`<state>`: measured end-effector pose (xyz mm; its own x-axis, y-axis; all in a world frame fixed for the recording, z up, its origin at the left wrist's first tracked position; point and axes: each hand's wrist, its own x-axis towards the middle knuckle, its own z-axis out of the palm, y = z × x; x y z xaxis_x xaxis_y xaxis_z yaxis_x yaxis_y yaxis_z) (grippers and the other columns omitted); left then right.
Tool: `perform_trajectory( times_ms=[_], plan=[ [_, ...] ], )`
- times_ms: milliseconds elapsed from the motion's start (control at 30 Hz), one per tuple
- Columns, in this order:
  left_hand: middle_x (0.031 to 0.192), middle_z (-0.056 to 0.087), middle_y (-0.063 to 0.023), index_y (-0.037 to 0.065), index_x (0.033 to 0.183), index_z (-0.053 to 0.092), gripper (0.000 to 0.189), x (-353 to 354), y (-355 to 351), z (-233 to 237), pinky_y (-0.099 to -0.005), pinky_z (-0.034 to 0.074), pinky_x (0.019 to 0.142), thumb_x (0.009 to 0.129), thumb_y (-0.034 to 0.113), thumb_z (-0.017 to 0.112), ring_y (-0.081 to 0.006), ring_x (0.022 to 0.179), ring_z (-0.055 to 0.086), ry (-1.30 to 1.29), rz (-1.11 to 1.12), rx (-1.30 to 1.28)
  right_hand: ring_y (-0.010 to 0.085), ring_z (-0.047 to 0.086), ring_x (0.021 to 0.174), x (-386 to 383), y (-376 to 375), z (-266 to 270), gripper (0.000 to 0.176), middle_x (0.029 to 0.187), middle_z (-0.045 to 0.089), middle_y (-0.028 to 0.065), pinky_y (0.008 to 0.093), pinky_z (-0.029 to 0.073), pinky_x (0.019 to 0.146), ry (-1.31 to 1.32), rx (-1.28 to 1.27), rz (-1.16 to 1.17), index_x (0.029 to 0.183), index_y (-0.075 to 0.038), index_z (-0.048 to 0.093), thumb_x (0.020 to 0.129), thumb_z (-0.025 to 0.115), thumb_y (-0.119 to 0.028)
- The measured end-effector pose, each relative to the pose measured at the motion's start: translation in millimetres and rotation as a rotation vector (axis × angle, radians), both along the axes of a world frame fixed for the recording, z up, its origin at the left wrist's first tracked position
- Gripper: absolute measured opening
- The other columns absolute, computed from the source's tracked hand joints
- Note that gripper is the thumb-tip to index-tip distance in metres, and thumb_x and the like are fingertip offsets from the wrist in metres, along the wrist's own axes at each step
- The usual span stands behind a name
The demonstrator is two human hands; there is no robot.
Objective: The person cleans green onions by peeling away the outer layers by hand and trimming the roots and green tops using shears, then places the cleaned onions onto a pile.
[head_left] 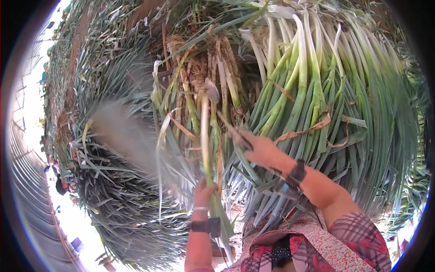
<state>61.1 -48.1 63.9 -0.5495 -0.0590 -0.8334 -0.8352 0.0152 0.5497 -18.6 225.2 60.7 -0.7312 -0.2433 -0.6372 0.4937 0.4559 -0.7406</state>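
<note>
My left hand (204, 196) is closed around the green lower part of a long green onion (205, 136), which points away from me with its white shaft and root end up. Beside it, my right hand (262, 148) grips a slim knife (226, 121), its blade blurred and angled toward the shaft. Pale, blurred matter (211, 90) shows at the onion's root end. Just beyond, soil-covered green onions (226, 75) with brown roots lie in a pile. To the right of my hands is a thick layer of cleaner green onions (308, 77), white ends away from me.
A large heap of green onions (131, 190) fills the left side, leaves toward me. A wide greyish blur (122, 129) crosses it. Dried brown leaves (312, 129) lie over the right-hand bundle. A corrugated wall (31, 195) curves along the far left edge.
</note>
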Motion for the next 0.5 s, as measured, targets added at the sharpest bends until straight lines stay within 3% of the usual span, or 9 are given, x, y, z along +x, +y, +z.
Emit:
perform_trajectory(
  times_ms=[33, 100, 133, 233, 300, 333, 367, 433, 500],
  plan=[
    [0.076, 0.058, -0.0098, -0.001, 0.108, 0.050, 0.037, -5, -5, 12, -0.0284, 0.047, 0.051, 0.072, 0.004, 0.058, -0.0177, 0.058, 0.057, 0.018, -0.022, -0.083, 0.0401, 0.062, 0.081, 14, 1, 4, 0.067, 0.095, 0.064, 0.0205, 0.0462, 0.050, 0.076, -0.003, -0.009, -0.014, 0.139, -0.015, 0.033, 0.076, 0.053, -0.019],
    [0.070, 0.055, -0.0087, 0.002, 0.102, 0.048, 0.034, -34, -2, 40, -0.0314, 0.051, 0.048, 0.069, 0.003, 0.054, -0.0201, 0.055, 0.058, 0.199, 0.120, -0.207, 0.0416, 0.060, 0.083, 36, 10, 7, 0.070, 0.093, 0.062, 0.0254, 0.0441, 0.048, 0.076, 0.048, -0.112, 0.020, 0.137, -0.012, 0.037, 0.070, 0.056, -0.018],
    [0.071, 0.054, -0.0066, 0.002, 0.098, 0.047, 0.021, -71, -14, 48, -0.0302, 0.051, 0.048, 0.080, 0.011, 0.052, -0.0184, 0.054, 0.056, 0.322, -0.251, -0.446, 0.0416, 0.060, 0.083, 38, 11, 8, 0.070, 0.093, 0.062, 0.0254, 0.0441, 0.048, 0.076, 0.038, -0.122, 0.014, 0.137, -0.012, 0.037, 0.070, 0.056, -0.018],
    [0.076, 0.056, -0.0092, 0.003, 0.098, 0.051, 0.021, -223, 20, 118, -0.0322, 0.051, 0.053, 0.080, 0.013, 0.052, -0.0211, 0.061, 0.058, 0.858, -0.458, -0.720, 0.0401, 0.061, 0.083, 46, 15, 7, 0.072, 0.093, 0.062, 0.0258, 0.0426, 0.047, 0.077, -0.005, -0.081, 0.090, 0.139, -0.012, 0.035, 0.070, 0.056, -0.018],
    [0.079, 0.058, -0.0109, 0.003, 0.099, 0.053, 0.021, -326, 69, 170, -0.0336, 0.052, 0.056, 0.080, 0.015, 0.053, -0.0230, 0.066, 0.059, 1.188, -0.611, -0.895, 0.0392, 0.061, 0.082, 44, 16, -3, 0.075, 0.093, 0.062, 0.0251, 0.0408, 0.047, 0.077, -0.166, -0.150, -0.040, 0.141, -0.013, 0.032, 0.070, 0.055, -0.018],
    [0.080, 0.059, -0.0118, 0.003, 0.099, 0.054, 0.022, -367, 95, 197, -0.0343, 0.052, 0.057, 0.081, 0.016, 0.053, -0.0239, 0.068, 0.060, 1.314, -0.662, -1.008, 0.0386, 0.063, 0.077, 52, 14, -16, 0.060, 0.085, 0.064, 0.0253, 0.0426, 0.049, 0.075, -0.045, -0.164, -0.077, 0.138, -0.011, 0.038, 0.082, 0.050, -0.029],
    [0.082, 0.060, -0.0126, 0.004, 0.099, 0.055, 0.022, -390, 117, 211, -0.0350, 0.052, 0.058, 0.081, 0.016, 0.053, -0.0248, 0.071, 0.061, 1.387, -0.714, -1.126, 0.0386, 0.063, 0.077, 53, 12, -18, 0.060, 0.085, 0.064, 0.0253, 0.0426, 0.049, 0.075, -0.060, -0.169, -0.067, 0.138, -0.011, 0.038, 0.082, 0.050, -0.029],
    [0.085, 0.061, -0.0143, 0.004, 0.099, 0.058, 0.023, -400, 137, 195, -0.0363, 0.052, 0.061, 0.081, 0.018, 0.054, -0.0266, 0.075, 0.062, 1.346, -0.839, -1.366, 0.0397, 0.063, 0.079, 53, 9, -22, 0.061, 0.086, 0.064, 0.0243, 0.0433, 0.048, 0.076, -0.002, -0.107, -0.054, 0.137, -0.010, 0.038, 0.083, 0.051, -0.036],
    [0.088, 0.063, -0.0160, 0.004, 0.099, 0.060, 0.024, -385, 129, 133, -0.0377, 0.053, 0.064, 0.081, 0.019, 0.054, -0.0284, 0.080, 0.063, 1.150, -1.067, -1.587, 0.0405, 0.062, 0.080, 52, 4, -16, 0.063, 0.088, 0.064, 0.0244, 0.0447, 0.048, 0.076, 0.012, -0.086, -0.011, 0.137, -0.011, 0.038, 0.083, 0.053, -0.039]
  ],
)
